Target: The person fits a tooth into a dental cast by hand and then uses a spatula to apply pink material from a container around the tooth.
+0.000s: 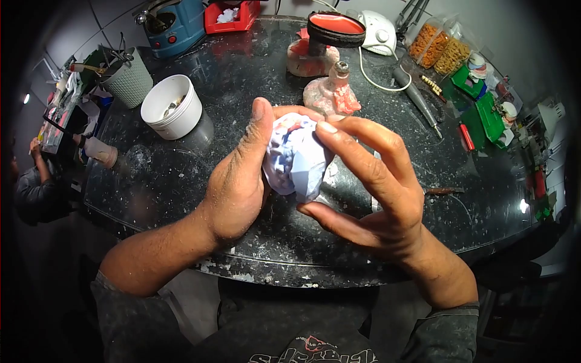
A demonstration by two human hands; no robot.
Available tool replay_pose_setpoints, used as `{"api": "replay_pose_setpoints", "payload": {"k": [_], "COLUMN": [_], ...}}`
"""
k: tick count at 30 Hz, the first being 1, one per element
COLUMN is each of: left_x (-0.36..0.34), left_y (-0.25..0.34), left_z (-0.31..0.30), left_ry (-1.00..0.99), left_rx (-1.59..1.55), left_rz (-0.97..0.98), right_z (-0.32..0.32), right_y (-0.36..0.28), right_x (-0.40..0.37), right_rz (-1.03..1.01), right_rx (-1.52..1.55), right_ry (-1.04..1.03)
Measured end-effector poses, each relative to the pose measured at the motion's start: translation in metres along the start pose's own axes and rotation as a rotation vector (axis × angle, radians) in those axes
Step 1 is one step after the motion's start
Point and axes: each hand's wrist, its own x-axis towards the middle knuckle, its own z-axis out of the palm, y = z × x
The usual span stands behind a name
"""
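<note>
A white wad, crumpled and showing a little pink at its top, is held above the dark counter, near the middle of the view. It is gripped by the left hand: the thumb is pressed along its 10 o'clock side and the other fingers are closed behind it, mostly hidden. The right hand is spread loosely, its fingers extended. Only the index tip is laid on the wad at 1 o'clock and the thumb tip is set at its lower edge at 5 o'clock, while the remaining fingers stand clear at 3 o'clock. The step in hand is judged to be a working of the wad between both hands. It would be done well if the left grip were held firm but not crushing, and the right fingertips were used lightly, so that nothing is torn or dropped onto the counter. A white tub stands at 10 o'clock from the wad, and a pink-stained plaster piece at 12 o'clock, both well apart from the hands.
</note>
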Motion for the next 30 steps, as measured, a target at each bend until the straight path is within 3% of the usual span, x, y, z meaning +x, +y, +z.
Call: {"api": "replay_pose_setpoints", "payload": {"k": [17,23,30], "left_x": [-0.0052,-0.0065,-0.0078], "left_y": [-0.0006,0.0007,0.0019], "left_z": [0.0001,0.0018,0.0038], "left_ry": [-0.022,-0.033,0.000], "left_rx": [0.232,0.263,0.168], "left_rz": [0.121,0.149,0.033], "right_z": [0.0030,0.0028,0.0003], "right_y": [-0.0026,0.0040,-0.0023], "right_x": [-0.0025,-0.0023,-0.0023], "right_rz": [0.044,-0.048,0.059], "right_rx": [0.013,-0.031,0.021], "right_ry": [0.008,0.018,-0.014]}}
